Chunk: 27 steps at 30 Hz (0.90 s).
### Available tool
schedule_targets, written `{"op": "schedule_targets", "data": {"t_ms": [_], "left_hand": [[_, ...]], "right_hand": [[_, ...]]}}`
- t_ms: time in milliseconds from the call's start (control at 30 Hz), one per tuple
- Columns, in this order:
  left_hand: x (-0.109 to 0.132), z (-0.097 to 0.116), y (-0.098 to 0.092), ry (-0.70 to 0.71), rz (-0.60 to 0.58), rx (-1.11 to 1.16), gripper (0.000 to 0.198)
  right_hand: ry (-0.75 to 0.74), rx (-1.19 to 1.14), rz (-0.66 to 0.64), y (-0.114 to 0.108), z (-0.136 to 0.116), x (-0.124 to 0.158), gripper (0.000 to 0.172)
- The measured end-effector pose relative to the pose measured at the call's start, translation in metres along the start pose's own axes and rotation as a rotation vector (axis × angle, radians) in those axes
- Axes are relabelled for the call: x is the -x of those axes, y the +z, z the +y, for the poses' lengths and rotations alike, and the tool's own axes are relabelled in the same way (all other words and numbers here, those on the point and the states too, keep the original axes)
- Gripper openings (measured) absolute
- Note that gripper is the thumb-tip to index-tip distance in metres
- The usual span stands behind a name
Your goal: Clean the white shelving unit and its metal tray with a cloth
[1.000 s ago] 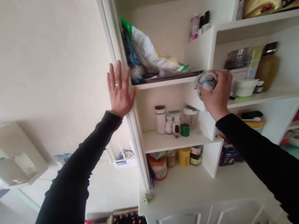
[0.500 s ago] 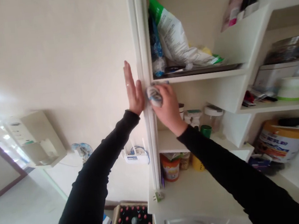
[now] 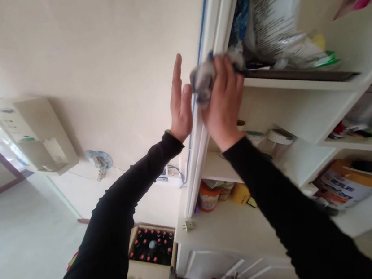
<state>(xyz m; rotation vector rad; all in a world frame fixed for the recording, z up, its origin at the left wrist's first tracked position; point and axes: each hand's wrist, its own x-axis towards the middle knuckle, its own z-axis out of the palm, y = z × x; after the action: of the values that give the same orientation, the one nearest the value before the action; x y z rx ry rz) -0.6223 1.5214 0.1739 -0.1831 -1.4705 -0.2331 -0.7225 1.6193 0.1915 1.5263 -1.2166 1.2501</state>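
Note:
My right hand [image 3: 224,103] grips a bunched grey, white and blue cloth [image 3: 204,80], blurred by motion. The cloth lies against the white upright edge [image 3: 201,130] of the shelf unit, about level with the upper shelf board. To the left of that edge, my left hand [image 3: 181,106] is raised with its fingers stretched upward and nothing in it. Its palm side faces the edge; whether it touches the wall or edge I cannot tell. Just right of the cloth, a white printed bag [image 3: 275,11] leans on the upper shelf.
Lower shelves hold an orange tub [image 3: 209,196], a clear jar [image 3: 279,141] and a big yellow container [image 3: 347,183]. A plug adapter [image 3: 188,225] lies on the counter's corner. On the floor stands a carton [image 3: 151,275] of red-capped bottles. A beige dispenser [image 3: 36,135] hangs on the left wall.
My right hand has moved up along the edge with the cloth. My left hand has shifted a little up too, and the view has tilted, with the edge now slanting right.

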Motion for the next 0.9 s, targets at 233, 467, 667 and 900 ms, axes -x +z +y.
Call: {"op": "schedule_targets", "data": {"t_ms": [233, 467, 667, 900], "left_hand": [[0.034, -0.004, -0.01, -0.12, -0.065, 0.07, 0.081], [0.039, 0.004, -0.007, -0.256, -0.085, 0.125, 0.076], [0.041, 0.008, -0.013, -0.312, -0.128, 0.243, 0.069], [0.063, 0.013, -0.03, -0.363, -0.052, 0.27, 0.071]], "right_hand": [[-0.006, -0.003, -0.138, 0.005, -0.002, 0.215, 0.08], [-0.215, -0.069, 0.115, -0.06, 0.011, 0.074, 0.045], [-0.099, 0.165, 0.152, -0.045, -0.002, -0.168, 0.067], [-0.114, 0.108, 0.36, 0.013, 0.024, -0.085, 0.063]]}}
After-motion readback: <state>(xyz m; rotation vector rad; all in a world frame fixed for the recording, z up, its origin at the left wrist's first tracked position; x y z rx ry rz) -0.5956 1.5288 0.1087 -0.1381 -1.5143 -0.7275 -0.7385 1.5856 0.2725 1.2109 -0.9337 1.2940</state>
